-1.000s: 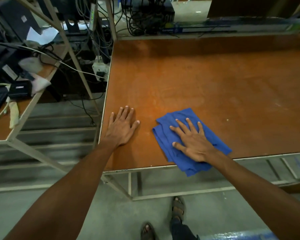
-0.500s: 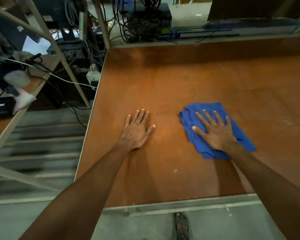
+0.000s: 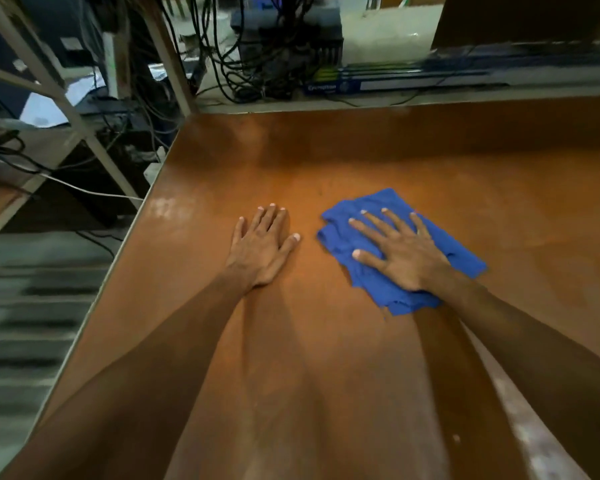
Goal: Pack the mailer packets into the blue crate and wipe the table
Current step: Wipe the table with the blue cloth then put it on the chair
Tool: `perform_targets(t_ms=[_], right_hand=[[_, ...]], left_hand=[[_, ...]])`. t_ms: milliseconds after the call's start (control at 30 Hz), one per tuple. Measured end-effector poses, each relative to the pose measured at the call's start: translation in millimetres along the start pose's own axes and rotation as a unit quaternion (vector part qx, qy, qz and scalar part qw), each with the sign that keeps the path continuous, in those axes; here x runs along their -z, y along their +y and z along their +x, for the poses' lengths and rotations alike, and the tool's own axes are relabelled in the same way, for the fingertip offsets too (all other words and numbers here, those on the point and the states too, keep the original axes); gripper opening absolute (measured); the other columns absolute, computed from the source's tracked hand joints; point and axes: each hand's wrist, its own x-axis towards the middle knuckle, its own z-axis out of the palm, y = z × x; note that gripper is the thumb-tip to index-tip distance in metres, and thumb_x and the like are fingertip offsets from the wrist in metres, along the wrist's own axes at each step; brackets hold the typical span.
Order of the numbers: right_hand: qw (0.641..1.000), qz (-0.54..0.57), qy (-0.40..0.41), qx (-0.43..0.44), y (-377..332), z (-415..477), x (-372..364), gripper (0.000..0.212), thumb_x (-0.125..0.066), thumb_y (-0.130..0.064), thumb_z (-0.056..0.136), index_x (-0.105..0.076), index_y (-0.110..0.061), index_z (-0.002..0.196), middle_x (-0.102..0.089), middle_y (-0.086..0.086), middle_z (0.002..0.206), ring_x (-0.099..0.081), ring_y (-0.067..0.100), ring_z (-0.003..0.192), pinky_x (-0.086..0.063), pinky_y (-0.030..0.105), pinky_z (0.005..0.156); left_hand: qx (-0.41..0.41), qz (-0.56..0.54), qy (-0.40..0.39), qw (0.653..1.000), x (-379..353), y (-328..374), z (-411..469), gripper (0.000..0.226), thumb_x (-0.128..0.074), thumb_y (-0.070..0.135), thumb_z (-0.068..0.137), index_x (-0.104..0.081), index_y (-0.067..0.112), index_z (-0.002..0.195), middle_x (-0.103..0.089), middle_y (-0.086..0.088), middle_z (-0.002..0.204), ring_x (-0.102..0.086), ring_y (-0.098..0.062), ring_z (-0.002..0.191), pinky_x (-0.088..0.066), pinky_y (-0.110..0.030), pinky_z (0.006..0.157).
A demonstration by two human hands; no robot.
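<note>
A crumpled blue cloth (image 3: 465,261) lies on the brown wooden table (image 3: 378,157), a little right of centre. My right hand (image 3: 400,252) presses flat on the cloth with fingers spread. My left hand (image 3: 262,249) rests palm-down on the bare table just left of the cloth, fingers apart, holding nothing. No mailer packets and no blue crate are in view.
The table's left edge (image 3: 125,233) drops to the floor. Beyond it stand a metal frame (image 3: 66,105) and tangled cables (image 3: 243,57). A long flat box (image 3: 395,84) lies behind the far edge of the table.
Both hands have moved away from the near edge toward the middle of the table. The right hand has pushed the cloth forward with it.
</note>
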Motion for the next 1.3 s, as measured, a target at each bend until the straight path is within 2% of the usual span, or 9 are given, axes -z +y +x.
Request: perform_targets(t_ms=[100,267,500,633,800,933,1100,1233,1300], right_hand=[[0.986,0.022,-0.007,-0.163,37.5,49.7,6.9,0.078,-0.003,-0.082,0.084,0.004,-0.046,0.153,0.004,-0.015,0.164,0.004,0.022,0.152,0.003,0.062,0.117],[0.999,-0.006,-0.012,0.035,14.0,92.2,7.1,0.077,-0.004,-0.083,0.083,0.005,-0.049,0.152,0.001,-0.015,0.164,0.003,0.018,0.152,0.001,0.059,0.118],[0.991,0.025,-0.002,-0.13,65.9,145.4,20.9,0.086,-0.002,-0.084,0.081,-0.001,-0.041,0.155,-0.002,-0.008,0.165,-0.002,0.025,0.152,0.0,0.064,0.116],[0.996,0.005,-0.022,0.091,36.4,103.2,13.5,0.084,0.004,-0.086,0.079,0.003,-0.047,0.153,-0.001,-0.014,0.164,0.001,0.016,0.152,0.0,0.055,0.12],[0.99,0.026,-0.003,-0.139,57.1,71.8,14.0,0.078,-0.005,-0.079,0.086,0.0,-0.041,0.155,0.0,-0.01,0.165,0.001,0.022,0.152,0.004,0.057,0.118],[0.998,-0.006,-0.006,0.061,13.9,-5.5,1.6,0.079,-0.001,-0.08,0.084,0.002,-0.043,0.154,0.0,-0.014,0.164,0.002,0.015,0.152,0.001,0.054,0.12],[0.991,0.008,0.016,-0.135,35.3,-64.8,5.2,0.08,-0.003,-0.079,0.085,-0.004,-0.041,0.155,-0.008,-0.011,0.164,-0.005,0.02,0.152,-0.002,0.056,0.118],[0.998,-0.026,-0.005,0.065,-9.2,-137.0,-2.8,0.076,0.005,-0.079,0.085,0.006,-0.045,0.153,-0.002,-0.015,0.164,0.0,0.014,0.152,-0.002,0.051,0.121],[1.0,-0.017,0.003,0.001,-2.6,-156.7,-1.6,0.076,0.005,-0.079,0.085,0.005,-0.046,0.153,-0.005,-0.015,0.164,-0.003,0.015,0.152,-0.003,0.052,0.121]], left_hand=[[0.005,0.005,0.022,1.0,-4.1,0.3,11.1,0.073,-0.014,0.068,0.094,-0.013,0.03,0.157,-0.007,0.007,0.165,-0.002,-0.014,0.152,-0.004,-0.048,0.122],[0.012,0.004,0.043,0.999,-6.7,-2.4,12.1,0.073,-0.015,0.069,0.092,-0.016,0.034,0.156,-0.009,0.011,0.164,-0.005,-0.011,0.151,-0.008,-0.045,0.122],[0.007,-0.004,0.04,0.999,-6.4,-4.3,13.5,0.07,-0.015,0.07,0.095,-0.014,0.035,0.156,-0.008,0.012,0.164,-0.002,-0.008,0.151,-0.006,-0.045,0.122],[0.017,0.011,0.048,0.999,-8.5,-3.3,14.5,0.072,-0.017,0.07,0.092,-0.019,0.035,0.155,-0.013,0.011,0.164,-0.007,-0.01,0.151,-0.01,-0.044,0.122],[0.014,0.027,0.037,0.999,-8.7,-3.5,14.7,0.071,-0.018,0.069,0.093,-0.018,0.035,0.155,-0.013,0.01,0.164,-0.008,-0.011,0.151,-0.009,-0.044,0.122],[0.042,0.025,0.034,0.998,-6.3,4.4,6.2,0.07,-0.022,0.067,0.094,-0.023,0.031,0.154,-0.016,0.004,0.164,-0.011,-0.016,0.151,-0.01,-0.049,0.121],[-0.001,0.03,0.01,0.999,-4.8,43.1,-72.2,0.079,-0.012,0.068,0.09,-0.021,0.025,0.156,-0.012,0.001,0.165,-0.006,-0.016,0.152,-0.008,-0.047,0.122],[-0.021,0.017,0.007,1.0,-12.5,60.1,-147.7,0.078,-0.01,0.066,0.091,-0.019,0.024,0.157,-0.013,0.002,0.165,-0.007,-0.015,0.152,-0.008,-0.045,0.122],[-0.024,0.019,0.005,1.0,-14.1,57.7,-174.1,0.076,-0.011,0.065,0.093,-0.016,0.024,0.157,-0.011,0.003,0.165,-0.005,-0.015,0.152,-0.006,-0.044,0.122]])
